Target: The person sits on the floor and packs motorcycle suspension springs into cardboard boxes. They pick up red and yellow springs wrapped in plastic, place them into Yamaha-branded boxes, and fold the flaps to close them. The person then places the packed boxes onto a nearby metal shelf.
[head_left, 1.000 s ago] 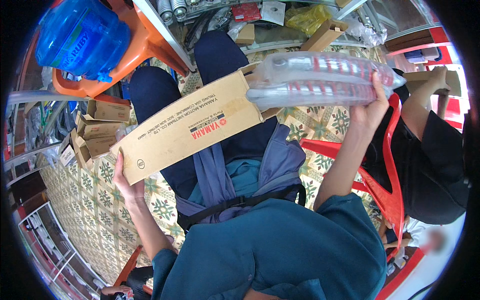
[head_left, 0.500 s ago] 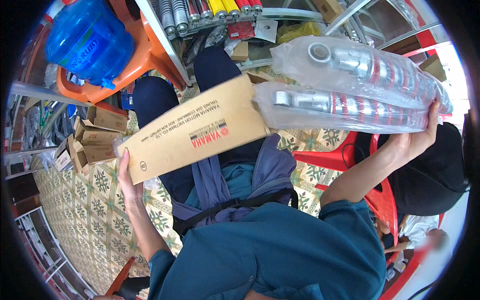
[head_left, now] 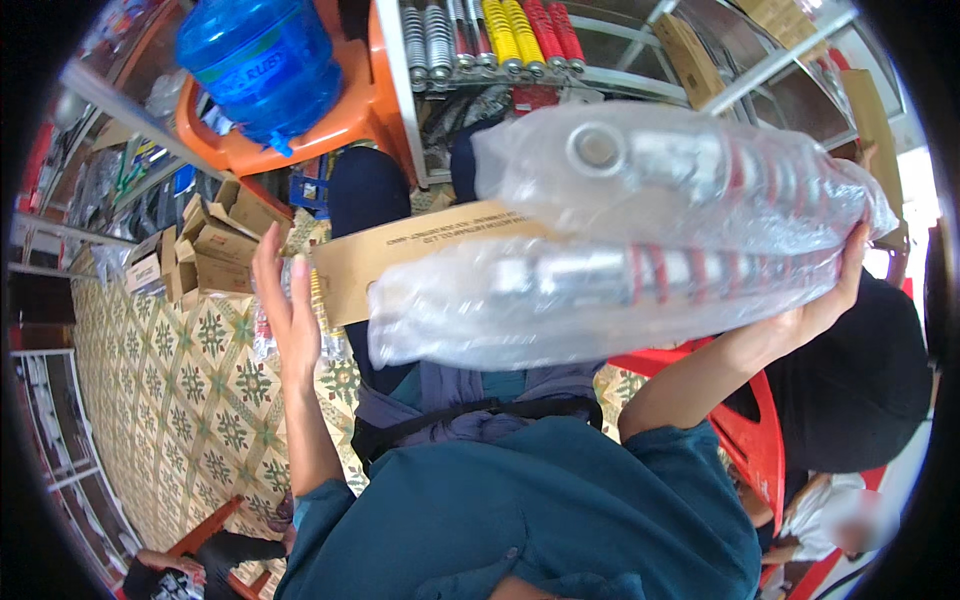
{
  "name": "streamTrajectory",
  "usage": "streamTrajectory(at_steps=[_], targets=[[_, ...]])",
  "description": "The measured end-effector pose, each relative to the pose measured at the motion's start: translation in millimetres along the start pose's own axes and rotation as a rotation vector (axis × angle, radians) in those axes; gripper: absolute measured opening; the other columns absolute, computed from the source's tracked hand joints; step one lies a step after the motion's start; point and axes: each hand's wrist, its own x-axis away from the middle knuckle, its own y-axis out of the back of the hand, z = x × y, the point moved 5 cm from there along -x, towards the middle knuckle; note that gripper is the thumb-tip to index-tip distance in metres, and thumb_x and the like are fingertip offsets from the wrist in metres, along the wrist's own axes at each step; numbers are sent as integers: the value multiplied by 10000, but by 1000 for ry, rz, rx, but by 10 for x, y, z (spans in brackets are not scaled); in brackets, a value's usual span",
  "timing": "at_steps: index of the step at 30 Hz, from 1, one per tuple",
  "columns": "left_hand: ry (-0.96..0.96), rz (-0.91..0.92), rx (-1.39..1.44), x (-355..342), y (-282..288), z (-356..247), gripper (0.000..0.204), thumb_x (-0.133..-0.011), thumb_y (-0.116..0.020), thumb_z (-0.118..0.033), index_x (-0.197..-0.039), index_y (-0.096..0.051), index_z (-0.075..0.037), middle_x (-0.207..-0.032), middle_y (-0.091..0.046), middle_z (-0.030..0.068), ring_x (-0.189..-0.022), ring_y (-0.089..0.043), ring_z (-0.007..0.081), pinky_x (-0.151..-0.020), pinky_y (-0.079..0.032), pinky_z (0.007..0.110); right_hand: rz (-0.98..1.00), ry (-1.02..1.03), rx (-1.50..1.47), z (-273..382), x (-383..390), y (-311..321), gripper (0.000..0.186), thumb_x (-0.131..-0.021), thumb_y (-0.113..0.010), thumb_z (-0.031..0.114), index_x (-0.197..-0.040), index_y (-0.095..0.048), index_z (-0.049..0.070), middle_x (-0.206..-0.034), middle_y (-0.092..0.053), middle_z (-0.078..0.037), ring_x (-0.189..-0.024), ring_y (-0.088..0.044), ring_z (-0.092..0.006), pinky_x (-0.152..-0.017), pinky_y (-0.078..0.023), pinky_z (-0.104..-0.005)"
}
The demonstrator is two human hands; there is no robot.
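Note:
Two silver shock absorbers with red-striped coils, each in clear plastic wrap, lie side by side in front of me: an upper one (head_left: 690, 165) and a lower one (head_left: 590, 278). My right hand (head_left: 835, 285) grips them at their right end. Beneath them a long brown cardboard box (head_left: 365, 262) lies across my legs, its right part hidden by the wrap. My left hand (head_left: 287, 310) is beside the box's left end, fingers stretched up and apart, holding nothing. Just behind that hand, a yellow coil (head_left: 318, 295) shows in part.
Opened cardboard boxes (head_left: 215, 250) sit on the tiled floor at left. A blue water jug (head_left: 262, 75) stands on an orange chair (head_left: 372, 100). Ahead, a glass cabinet holds several coloured shock absorbers (head_left: 515, 35). At right are a red chair (head_left: 745, 440) and other people.
The wrapped shock absorbers have come left and nearer, over the box. The box has dropped lower onto my legs, and my left hand has let go of its end.

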Motion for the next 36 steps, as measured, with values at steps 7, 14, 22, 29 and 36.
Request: streamTrajectory(at_steps=[7,14,22,29,36], targets=[[-486,456,167,-221,316,-1585,972,-904,-521,-715,-1496,-443,52,-1489,-518,223,-1393,-496,325,-1156,-374,461,-111,-336,-216,-1164,128,-15,415,-1024,-575,179,-1378,-558,-38,-1353,-637,-237,-1272,-607,-387,-1110,-454,-602],[265,1354,649,-390,-503,-1103,810,-799,-845,-446,-1375,-557,45,-1207,-690,163,-1076,-675,213,-908,-546,325,-165,-776,-170,-2670,632,-253,396,-985,-620,140,-1328,-581,-54,-1326,-641,-239,-1212,-637,-369,-1110,-468,-529],[617,1136,702,325,-70,-35,903,-653,-971,-79,-1415,-491,-6,-1227,-674,124,-1124,-650,203,-1004,-528,362,-221,-1153,234,-3420,1333,-680,333,-824,-755,-14,-1140,-647,-2,-1030,-719,-101,-939,-714,-225,-901,-557,-374],[708,783,971,1004,573,493,1031,-603,-985,-33,-1481,-443,-21,-1345,-619,115,-1253,-589,207,-1071,-478,375,245,-1161,574,-3793,1615,-951,408,-918,-741,11,-1293,-598,-62,-1145,-713,-168,-1007,-716,-234,-897,-564,-342],[870,467,952,1316,1139,1508,1097,-562,-1007,-72,-1495,-431,-34,-1298,-655,90,-1203,-621,231,-1089,-460,414,594,-471,1039,-3228,900,-676,514,-916,-732,191,-1305,-591,-113,-1238,-668,-258,-1123,-663,-326,-924,-535,-417]])
